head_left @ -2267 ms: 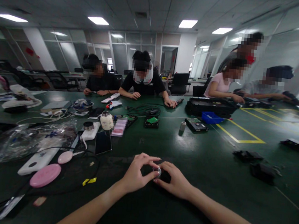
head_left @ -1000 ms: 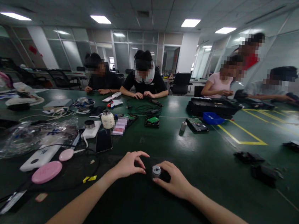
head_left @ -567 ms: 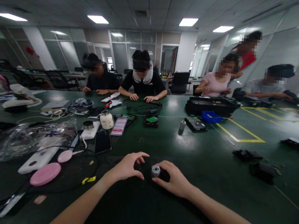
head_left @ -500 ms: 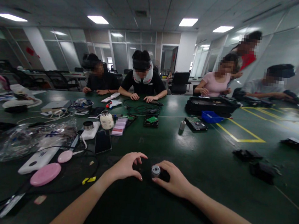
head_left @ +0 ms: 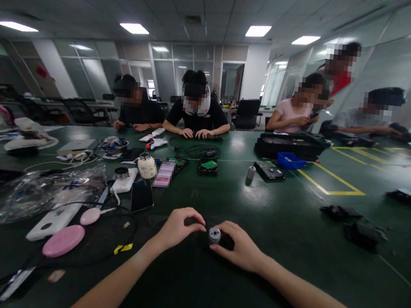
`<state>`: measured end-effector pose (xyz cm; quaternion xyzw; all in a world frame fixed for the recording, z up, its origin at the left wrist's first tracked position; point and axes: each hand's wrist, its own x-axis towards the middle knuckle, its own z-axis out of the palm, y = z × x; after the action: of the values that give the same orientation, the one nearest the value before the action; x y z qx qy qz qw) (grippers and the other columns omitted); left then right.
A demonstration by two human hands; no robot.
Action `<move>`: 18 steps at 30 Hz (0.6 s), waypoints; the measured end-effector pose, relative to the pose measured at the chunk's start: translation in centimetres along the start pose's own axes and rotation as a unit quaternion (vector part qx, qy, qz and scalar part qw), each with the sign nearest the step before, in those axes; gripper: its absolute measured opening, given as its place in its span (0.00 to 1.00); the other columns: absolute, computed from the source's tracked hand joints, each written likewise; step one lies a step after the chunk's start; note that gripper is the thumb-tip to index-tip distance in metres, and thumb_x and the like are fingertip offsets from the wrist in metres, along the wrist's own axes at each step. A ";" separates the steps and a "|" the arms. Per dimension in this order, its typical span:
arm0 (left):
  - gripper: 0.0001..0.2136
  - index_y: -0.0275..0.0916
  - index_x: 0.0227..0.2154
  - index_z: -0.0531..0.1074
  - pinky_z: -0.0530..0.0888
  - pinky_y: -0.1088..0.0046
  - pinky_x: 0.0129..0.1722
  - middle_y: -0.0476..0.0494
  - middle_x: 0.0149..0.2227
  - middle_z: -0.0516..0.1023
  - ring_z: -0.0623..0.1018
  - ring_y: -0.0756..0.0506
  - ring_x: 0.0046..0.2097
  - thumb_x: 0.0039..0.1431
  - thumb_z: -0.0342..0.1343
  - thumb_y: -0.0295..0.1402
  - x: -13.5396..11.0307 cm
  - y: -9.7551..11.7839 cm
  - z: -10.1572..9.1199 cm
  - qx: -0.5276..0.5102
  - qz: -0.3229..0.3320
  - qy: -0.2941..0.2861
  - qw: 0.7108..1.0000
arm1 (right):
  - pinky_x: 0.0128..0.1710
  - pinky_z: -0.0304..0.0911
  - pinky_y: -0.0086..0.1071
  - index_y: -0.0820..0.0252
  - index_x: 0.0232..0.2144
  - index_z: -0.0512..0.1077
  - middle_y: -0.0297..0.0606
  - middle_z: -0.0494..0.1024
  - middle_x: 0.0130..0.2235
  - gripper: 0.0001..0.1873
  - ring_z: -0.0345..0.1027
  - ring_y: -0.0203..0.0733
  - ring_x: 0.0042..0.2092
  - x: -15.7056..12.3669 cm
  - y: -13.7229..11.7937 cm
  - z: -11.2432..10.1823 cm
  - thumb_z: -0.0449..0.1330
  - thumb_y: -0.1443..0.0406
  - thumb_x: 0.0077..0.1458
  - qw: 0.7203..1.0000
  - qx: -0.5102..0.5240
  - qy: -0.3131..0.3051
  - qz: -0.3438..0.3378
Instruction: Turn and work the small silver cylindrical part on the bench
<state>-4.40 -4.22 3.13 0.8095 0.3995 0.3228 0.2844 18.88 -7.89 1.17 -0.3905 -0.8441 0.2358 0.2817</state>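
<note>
Silver-grey metal cylinder (head_left: 214, 236): lower centre of the frame, upright, gripped by the right hand (head_left: 242, 246). Judged rigid, dense, smooth; hold by the side wall, below the holed top. Left hand (head_left: 177, 228) curls just beside it; whether it pinches anything cannot be told. Glossy green table (head_left: 184, 289) fills the lower frame; white ceiling light panels (head_left: 258, 31), upper frame.

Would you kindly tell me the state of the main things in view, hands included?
Left hand: thumb and fingertip close together, apart from the metal cylinder; any small item between them is unclear.
Right hand: gripping the metal cylinder.
Metal cylinder: upright, holed end up.
Second cylinder: standing upright.
Phone: lying flat, screen dark.
Black cable: loosely coiled.
Ceiling lights: lit.
</note>
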 end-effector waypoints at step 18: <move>0.03 0.42 0.34 0.80 0.71 0.66 0.46 0.47 0.36 0.82 0.78 0.44 0.41 0.57 0.62 0.32 -0.2 2.5 2.8 -0.061 0.059 0.023 0.996 | 0.44 0.63 0.37 0.58 0.41 0.70 0.38 0.73 0.39 0.13 0.67 0.43 0.42 0.0 0.4 0.4 0.62 0.58 0.55 1.000 -0.002 0.007 -0.015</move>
<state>-1.26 -6.30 3.14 0.8053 0.3374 0.3807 0.3045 18.85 -7.71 0.60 -0.3805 -0.8482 0.2270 0.2902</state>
